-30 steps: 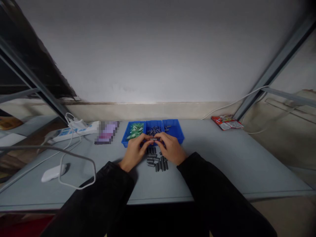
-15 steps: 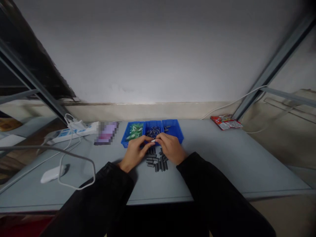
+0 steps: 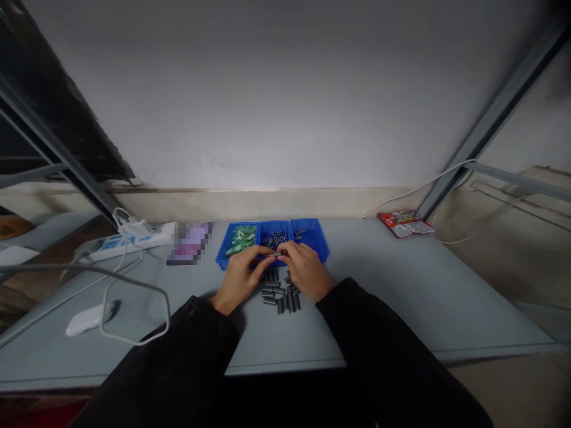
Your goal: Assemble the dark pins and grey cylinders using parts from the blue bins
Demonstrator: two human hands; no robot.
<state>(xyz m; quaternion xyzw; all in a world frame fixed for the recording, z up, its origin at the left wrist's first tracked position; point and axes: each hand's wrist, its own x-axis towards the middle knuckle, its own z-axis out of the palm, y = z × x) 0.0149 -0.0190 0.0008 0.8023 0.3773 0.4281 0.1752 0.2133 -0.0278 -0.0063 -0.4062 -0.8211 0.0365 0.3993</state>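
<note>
My left hand point(image 3: 241, 274) and my right hand point(image 3: 307, 268) meet above the front of the blue bins, fingertips pinched. Between them lies a small slim metal piece point(image 3: 275, 254), roughly level, gripped at either end; its exact kind is too small to make out. Just below my hands, several dark grey cylinders point(image 3: 290, 302) lie loose on the table, some partly hidden by my fingers. Behind the hands, the left blue bin point(image 3: 220, 259) holds green and clear pieces, the middle bin point(image 3: 274, 224) many small shiny metal pins, and the right bin point(image 3: 316, 236) a few dark cylinders.
On the grey table point(image 3: 383, 297), a phone with a blurred screen point(image 3: 191, 244) and a white power strip point(image 3: 129, 239) lie left. Nearer are a white mouse point(image 3: 90, 319) and a looping cable point(image 3: 134, 342). A red packet point(image 3: 404, 223) sits at the back right, by the metal frame.
The piece between my fingertips, bright white before, now looks grey and longer. Both hands stay pinched in nearly the same place; the whole view has shifted slightly.
</note>
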